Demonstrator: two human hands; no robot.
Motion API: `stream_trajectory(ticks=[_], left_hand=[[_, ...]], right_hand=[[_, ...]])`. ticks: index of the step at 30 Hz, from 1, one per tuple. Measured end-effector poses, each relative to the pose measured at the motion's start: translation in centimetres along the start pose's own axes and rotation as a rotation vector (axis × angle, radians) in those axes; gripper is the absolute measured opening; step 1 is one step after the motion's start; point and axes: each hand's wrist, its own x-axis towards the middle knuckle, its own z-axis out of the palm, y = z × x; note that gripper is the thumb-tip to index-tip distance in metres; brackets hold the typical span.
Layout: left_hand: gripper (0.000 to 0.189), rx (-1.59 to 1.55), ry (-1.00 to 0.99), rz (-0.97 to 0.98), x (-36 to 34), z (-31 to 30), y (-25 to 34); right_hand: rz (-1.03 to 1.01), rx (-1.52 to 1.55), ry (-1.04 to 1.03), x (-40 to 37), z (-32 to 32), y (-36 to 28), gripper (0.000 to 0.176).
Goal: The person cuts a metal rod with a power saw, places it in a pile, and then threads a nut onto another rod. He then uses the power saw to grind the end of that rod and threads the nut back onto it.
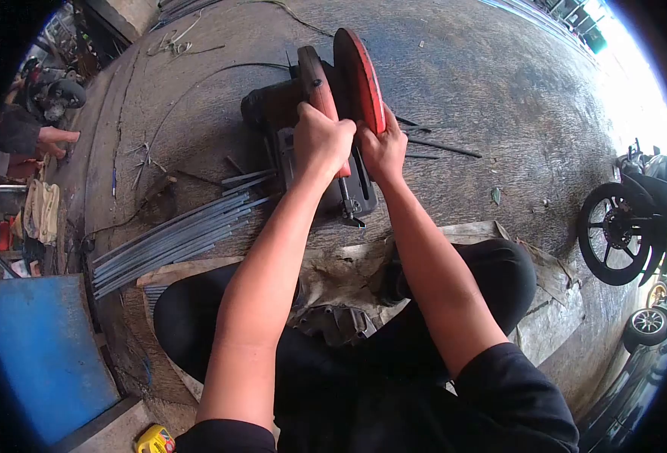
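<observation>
A cut-off saw with a dark base (360, 192) stands on the floor in front of my crossed legs. My left hand (324, 141) is wrapped round its red and black handle (321, 94). To the right of the handle is the red-edged round disc or guard (369, 83), and my right hand (383, 147) is closed on its lower edge. Left of the saw lies a bundle of thin grey metal rods (182, 238). A few dark rods (454, 147) stick out beyond the saw's right side.
A blue panel (50, 351) is at lower left, near a yellow container (154, 439). Another person's bare foot (58, 136) shows at far left. Motorcycle (643, 204) at right. A cable (197, 79) curves behind the saw; cloth (341, 275) lies under my legs.
</observation>
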Motion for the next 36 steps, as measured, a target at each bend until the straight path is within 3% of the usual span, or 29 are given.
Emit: stream_trajectory(ticks=[11,12,15,25,29,31,33,36], left_hand=[[0.046,-0.053,0.012,-0.039,-2.5,1.6,-2.2],[0.048,-0.028,0.054,0.045,-2.5,2.3,-3.2],[0.052,-0.013,0.072,0.048,-3.0,2.7,-3.8],[0.056,-0.031,0.030,-0.092,-4.4,2.6,-3.7],[0.058,0.044,0.059,-0.062,-4.6,3.5,-5.0],[0.060,-0.040,0.134,0.090,-4.5,4.2,-6.2],[0.060,-0.016,0.111,0.038,-4.5,4.6,-6.6],[0.061,0.004,0.079,-0.035,-4.8,4.6,-6.5]], right_hand=[[-0.064,-0.008,0.005,-2.0,0.0,2.9,0.051],[-0.063,-0.035,0.016,-2.2,0.1,3.4,0.052],[-0.035,-0.052,0.008,-2.8,0.2,4.2,0.053],[-0.010,-0.100,-0.003,-3.8,0.2,4.8,0.053],[-0.004,-0.098,-0.033,-4.3,0.0,5.3,0.055],[-0.050,-0.117,-0.008,-4.4,0.2,5.9,0.055],[-0.092,-0.137,0.017,-4.6,0.4,6.5,0.056],[-0.002,-0.145,-0.015,-5.0,0.3,6.2,0.056]])
